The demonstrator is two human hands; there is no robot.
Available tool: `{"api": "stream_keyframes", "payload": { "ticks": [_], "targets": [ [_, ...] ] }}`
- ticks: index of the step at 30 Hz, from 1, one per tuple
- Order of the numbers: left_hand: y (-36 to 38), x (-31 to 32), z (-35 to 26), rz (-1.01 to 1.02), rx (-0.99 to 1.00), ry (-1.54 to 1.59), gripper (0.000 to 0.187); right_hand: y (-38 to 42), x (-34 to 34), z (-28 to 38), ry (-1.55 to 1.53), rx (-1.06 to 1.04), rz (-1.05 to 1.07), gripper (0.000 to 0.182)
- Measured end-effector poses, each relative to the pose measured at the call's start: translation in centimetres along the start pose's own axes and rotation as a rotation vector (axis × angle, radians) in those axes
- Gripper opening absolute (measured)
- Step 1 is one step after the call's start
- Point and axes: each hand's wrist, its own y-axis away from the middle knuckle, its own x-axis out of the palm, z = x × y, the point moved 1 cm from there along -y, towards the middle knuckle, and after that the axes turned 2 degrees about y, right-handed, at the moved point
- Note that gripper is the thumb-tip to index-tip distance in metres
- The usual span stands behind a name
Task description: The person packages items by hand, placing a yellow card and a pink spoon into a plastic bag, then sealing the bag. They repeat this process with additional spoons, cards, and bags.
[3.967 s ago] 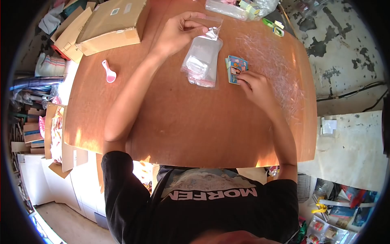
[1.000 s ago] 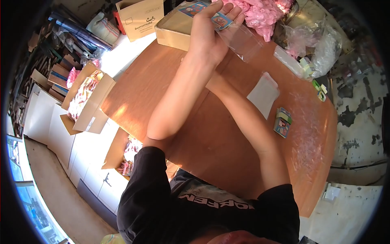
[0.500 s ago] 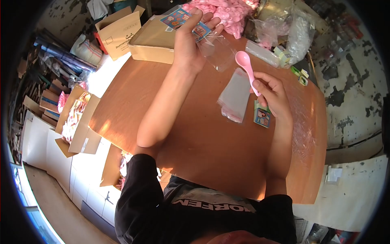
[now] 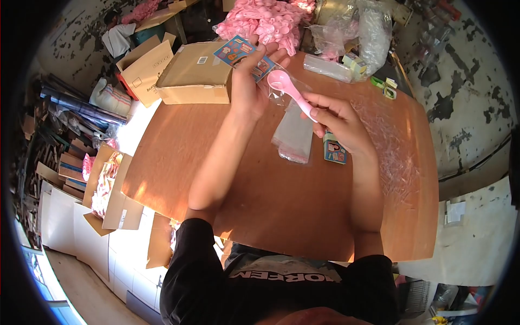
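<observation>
My left hand [image 4: 252, 78] holds a blue printed card [image 4: 238, 51] between thumb and fingers, with a clear plastic bag [image 4: 279, 96] hanging at its fingers. In my right hand [image 4: 338, 122] is a pink spoon [image 4: 292, 92], gripped by the handle, its bowl pointing up and left beside the card and the bag's opening. Under and between the hands, a stack of clear bags [image 4: 294, 135] lies on the brown table [image 4: 260, 200]. A small stack of blue cards [image 4: 335, 150] lies just below my right hand.
A closed cardboard box [image 4: 195, 73] stands at the table's back left. Behind is a heap of pink spoons [image 4: 265, 24]. Wrapped packs [image 4: 327, 68], green scissors [image 4: 385, 86] and loose clear plastic [image 4: 398, 157] lie to the right. Open cartons [image 4: 111, 189] stand left of the table.
My right hand has brought the pink spoon left, close to the card and bag in my left hand. The view has shifted slightly.
</observation>
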Motion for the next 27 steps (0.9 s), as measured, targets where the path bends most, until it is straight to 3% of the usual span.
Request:
{"api": "stream_keyframes", "payload": {
  "ticks": [7, 12, 17, 20, 21, 25, 27],
  "targets": [
    [0.1, -0.6, 2.0, 0.032, -0.072, -0.009, 0.052, -0.1, 0.4, 0.4, -0.106, -0.043, -0.031, 0.063],
    [1.2, -0.1, 3.0, 0.050, -0.128, 0.003, 0.051, 0.0, 0.1, 0.9, -0.203, -0.106, -0.134, 0.061],
    [1.0, -0.9, 4.3, -0.131, -0.308, 0.152, 0.047, 0.0, 0.0, 0.8, -0.272, -0.164, -0.071, 0.054],
    [1.2, -1.6, 5.4, -0.013, -0.431, 0.207, 0.033, -0.4, -0.2, -0.2, -0.054, -0.239, -0.130, 0.044],
    [1.4, -1.8, 5.8, -0.011, -0.466, 0.150, 0.018, -0.4, -0.6, -0.4, 0.104, -0.290, -0.189, 0.039],
    [1.6, -2.0, 7.0, 0.028, -0.535, 0.107, 0.017, -0.3, -2.5, -1.3, 0.437, -0.402, -0.364, 0.022],
    [1.8, -1.5, 7.0, -0.105, -0.665, 0.067, 0.028, -0.1, -3.4, -1.1, 0.541, -0.445, -0.475, 0.027]
  ]
}}
